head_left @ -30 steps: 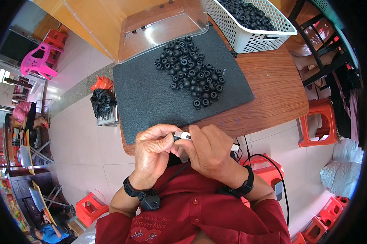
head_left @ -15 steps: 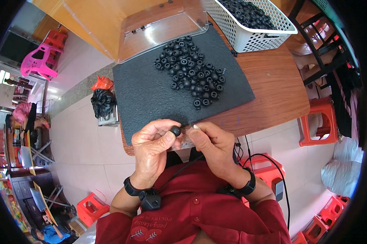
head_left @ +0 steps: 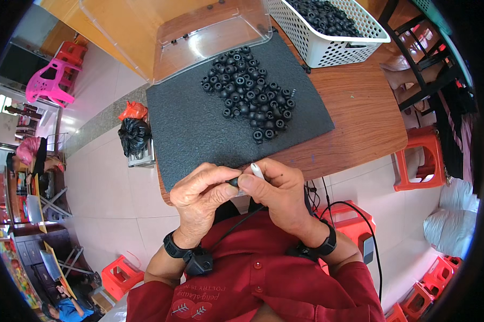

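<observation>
Together, left hand (head_left: 202,190) and right hand (head_left: 277,190) pinch a small black ring (head_left: 234,182) and white piece (head_left: 257,170), just below the dark mat (head_left: 199,129).

Pale tiled floor (head_left: 108,204) gleaming under bright daylight. Red stools (head_left: 424,155) standing beside the wooden table (head_left: 360,118); pink chair (head_left: 51,86) sitting well apart.

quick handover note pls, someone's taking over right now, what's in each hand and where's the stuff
Left hand: pinching a small black rubber ring at its fingertips.
Right hand: holding a small white piece, its tip against the ring.
Both hands meet at the near edge of the dark mat.
Loose pile of black rings on the mat; more fill the white basket. Clear tray beyond the mat.
Done: one ring picked. Left: the pile.
</observation>
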Action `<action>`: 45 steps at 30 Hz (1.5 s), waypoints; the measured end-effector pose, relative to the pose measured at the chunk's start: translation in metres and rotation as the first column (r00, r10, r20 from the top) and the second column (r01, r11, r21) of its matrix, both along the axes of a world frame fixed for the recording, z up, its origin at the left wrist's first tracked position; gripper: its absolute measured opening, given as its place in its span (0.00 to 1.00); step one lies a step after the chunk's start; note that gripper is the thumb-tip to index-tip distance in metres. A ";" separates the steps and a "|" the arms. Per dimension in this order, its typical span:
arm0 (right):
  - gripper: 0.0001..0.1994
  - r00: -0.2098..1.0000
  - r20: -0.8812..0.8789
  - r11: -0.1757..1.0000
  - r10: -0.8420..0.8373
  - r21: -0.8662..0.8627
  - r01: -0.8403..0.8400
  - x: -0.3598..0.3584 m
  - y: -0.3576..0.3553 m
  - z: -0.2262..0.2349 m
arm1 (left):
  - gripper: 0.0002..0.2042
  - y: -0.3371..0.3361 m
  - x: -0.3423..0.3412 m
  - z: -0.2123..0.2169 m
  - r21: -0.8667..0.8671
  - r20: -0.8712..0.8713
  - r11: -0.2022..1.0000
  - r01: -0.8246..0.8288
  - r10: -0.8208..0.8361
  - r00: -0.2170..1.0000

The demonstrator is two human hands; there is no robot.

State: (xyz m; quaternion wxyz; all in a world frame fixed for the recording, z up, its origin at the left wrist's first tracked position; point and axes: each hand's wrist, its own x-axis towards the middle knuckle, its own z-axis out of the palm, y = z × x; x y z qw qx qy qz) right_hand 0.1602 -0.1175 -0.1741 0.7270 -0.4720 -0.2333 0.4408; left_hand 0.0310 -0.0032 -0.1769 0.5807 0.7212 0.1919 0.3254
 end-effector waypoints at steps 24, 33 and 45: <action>0.04 0.999 0.000 0.999 -0.046 -0.025 0.046 0.001 0.000 -0.011 | 0.14 0.001 0.004 -0.012 -0.711 0.155 0.688 0.147 -0.050 0.987; 0.06 0.999 -0.039 0.999 -0.031 0.007 0.031 0.000 0.003 -0.010 | 0.13 0.002 0.004 -0.016 -0.741 0.226 0.637 0.214 -0.064 0.972; 0.06 0.999 -0.045 0.999 -0.026 0.019 0.026 0.001 0.003 -0.010 | 0.13 0.006 0.004 -0.020 -0.773 0.290 0.563 0.293 -0.097 0.952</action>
